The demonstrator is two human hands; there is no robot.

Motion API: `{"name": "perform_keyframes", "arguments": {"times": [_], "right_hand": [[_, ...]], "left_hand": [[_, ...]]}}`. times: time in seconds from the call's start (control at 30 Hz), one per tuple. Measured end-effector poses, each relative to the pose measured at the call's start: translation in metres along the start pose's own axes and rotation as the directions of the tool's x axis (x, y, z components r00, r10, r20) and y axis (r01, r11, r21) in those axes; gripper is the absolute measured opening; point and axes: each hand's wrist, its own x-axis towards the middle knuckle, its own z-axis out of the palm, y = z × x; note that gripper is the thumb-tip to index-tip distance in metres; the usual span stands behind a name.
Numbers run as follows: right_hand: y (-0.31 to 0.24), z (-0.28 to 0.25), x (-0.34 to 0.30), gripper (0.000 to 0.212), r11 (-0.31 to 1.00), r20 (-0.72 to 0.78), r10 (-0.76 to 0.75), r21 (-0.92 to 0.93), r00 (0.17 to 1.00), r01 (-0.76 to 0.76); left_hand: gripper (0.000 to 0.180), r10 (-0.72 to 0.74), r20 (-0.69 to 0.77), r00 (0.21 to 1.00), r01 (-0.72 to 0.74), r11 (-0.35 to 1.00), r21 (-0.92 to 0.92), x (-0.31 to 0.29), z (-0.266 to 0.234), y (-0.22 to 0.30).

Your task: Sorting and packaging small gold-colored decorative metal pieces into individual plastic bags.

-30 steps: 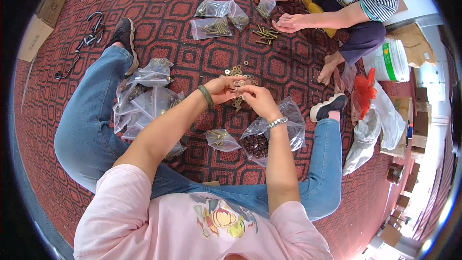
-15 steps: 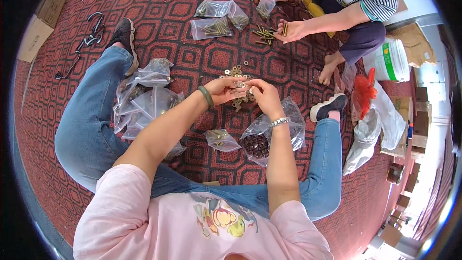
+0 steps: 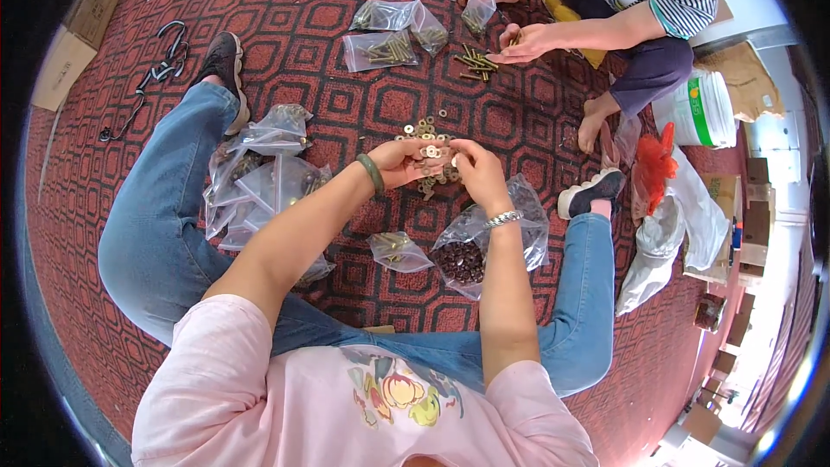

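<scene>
My left hand [image 3: 398,161], with a green bangle at its wrist, is palm up over the floor and carries a few brass-coloured washers [image 3: 431,152] on its fingers. Beside it my right hand [image 3: 481,176], wearing a silver bracelet, pinches a washer [image 3: 455,160] between thumb and fingertips. A loose pile of washers [image 3: 422,128] lies on the carpet behind and beneath both hands. Close to my right forearm, a clear bag [image 3: 527,225] spreads out around small dark brown pieces [image 3: 460,261]. Left of it lies a small zip bag [image 3: 399,252] of brass-coloured pieces.
Filled zip bags [image 3: 278,182] are heaped inside my left leg. Across from me, a person's hands [image 3: 527,41] handle bolts near a bolt pile [image 3: 477,62] and several bags of bolts [image 3: 380,50]. A white bucket [image 3: 696,111] and white sack [image 3: 653,246] stand at right.
My hands stay almost in place, shifting slightly over the washers. The other person's two hands have come together around the bolts, where one palm was held out open before.
</scene>
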Motion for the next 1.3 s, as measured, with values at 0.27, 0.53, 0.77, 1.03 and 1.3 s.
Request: {"name": "perform_keyframes", "arguments": {"times": [0.27, 0.53, 0.77, 1.03, 1.3], "right_hand": [[-0.001, 0.005, 0.001, 0.02, 0.987, -0.018, 0.054, 0.151, 0.998, -0.051], [0.008, 0.03, 0.004, 0.015, 0.972, -0.113, -0.157, 0.158, 0.981, 0.174], [0.07, 0.02, 0.009, 0.013, 0.99, -0.3, -0.077, -0.137, 0.951, 0.037], [0.106, 0.055, -0.002, 0.012, 0.94, -0.306, -0.025, -0.332, 0.952, -0.082], [0.101, 0.042, 0.003, 0.014, 0.97, -0.124, 0.242, 0.046, 0.962, -0.238]], "left_hand": [[0.025, -0.027, -0.101, 0.995, 0.026, 0.999, -0.019, 0.005, -0.005, -0.006], [0.018, -0.074, -0.114, 0.991, 0.07, 0.997, -0.041, 0.014, -0.018, -0.018], [0.018, -0.108, -0.097, 0.989, 0.099, 0.991, -0.086, 0.018, -0.035, -0.012], [0.015, -0.12, -0.225, 0.967, 0.092, 0.987, -0.13, 0.014, -0.031, -0.013], [0.015, -0.083, -0.27, 0.959, 0.059, 0.994, -0.096, 0.014, -0.031, -0.012]]}}
